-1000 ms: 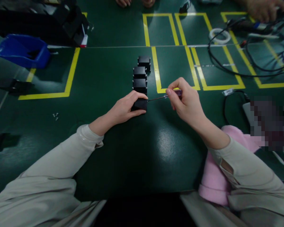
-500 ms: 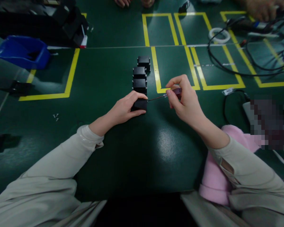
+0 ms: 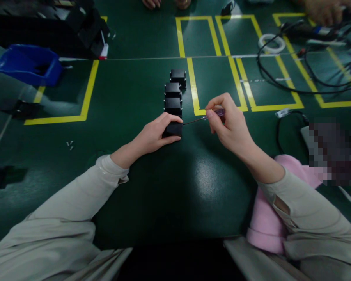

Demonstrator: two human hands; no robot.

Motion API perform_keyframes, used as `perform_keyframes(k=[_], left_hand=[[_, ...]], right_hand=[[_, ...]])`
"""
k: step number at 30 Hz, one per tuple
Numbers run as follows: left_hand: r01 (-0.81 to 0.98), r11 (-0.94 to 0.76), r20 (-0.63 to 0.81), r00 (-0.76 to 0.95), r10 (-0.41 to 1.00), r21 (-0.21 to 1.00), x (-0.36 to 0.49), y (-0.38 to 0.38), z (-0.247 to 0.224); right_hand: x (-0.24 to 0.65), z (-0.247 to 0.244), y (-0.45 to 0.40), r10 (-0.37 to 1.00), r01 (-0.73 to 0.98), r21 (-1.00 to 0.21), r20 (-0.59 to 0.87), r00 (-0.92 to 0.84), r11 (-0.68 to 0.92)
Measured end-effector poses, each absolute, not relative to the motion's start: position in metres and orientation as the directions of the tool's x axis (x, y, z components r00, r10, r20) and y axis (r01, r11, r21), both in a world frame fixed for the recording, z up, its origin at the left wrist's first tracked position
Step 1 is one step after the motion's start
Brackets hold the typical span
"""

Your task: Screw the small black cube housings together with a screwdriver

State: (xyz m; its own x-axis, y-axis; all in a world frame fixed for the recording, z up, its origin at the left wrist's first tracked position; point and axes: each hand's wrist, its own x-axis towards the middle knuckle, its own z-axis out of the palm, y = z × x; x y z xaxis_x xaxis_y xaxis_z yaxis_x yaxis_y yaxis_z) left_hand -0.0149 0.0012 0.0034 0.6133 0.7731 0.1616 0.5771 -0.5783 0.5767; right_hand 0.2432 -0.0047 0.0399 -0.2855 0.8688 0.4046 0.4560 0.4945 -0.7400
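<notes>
Thumb and fingers of my left hand [image 3: 155, 133] grip a small black block [image 3: 173, 128] on the green table [image 3: 134, 86]. My right hand [image 3: 229, 125] pinches the dark purple handle of a screwdriver [image 3: 219, 113]. The thin shaft points left, and its tip meets the right side of the held block. Just beyond my left hand stand more black blocks in a column: a near one [image 3: 172, 104], a middle one [image 3: 172, 89] and a far one [image 3: 178, 76] set slightly right. Small shiny screws show at their sides.
A blue bin [image 3: 51, 72] and black parts stand at the left, near small loose screws [image 3: 70, 145]. Pink cloth [image 3: 266, 224] lies under my right forearm. Cables [image 3: 280, 88] and a white tape ring [image 3: 271, 43] are at the upper right. Other people's hands show along the far edge.
</notes>
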Motion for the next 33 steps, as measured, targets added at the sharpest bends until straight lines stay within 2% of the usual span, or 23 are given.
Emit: perform_keyframes(k=[33], left_hand=[[0.563,-0.598,0.185,0.622,0.761,0.57,-0.0152,0.0017,0.0014]], right_hand=[[0.2438,0.0363,-0.0042,0.856,0.429,-0.742,0.423,-0.296,0.515]])
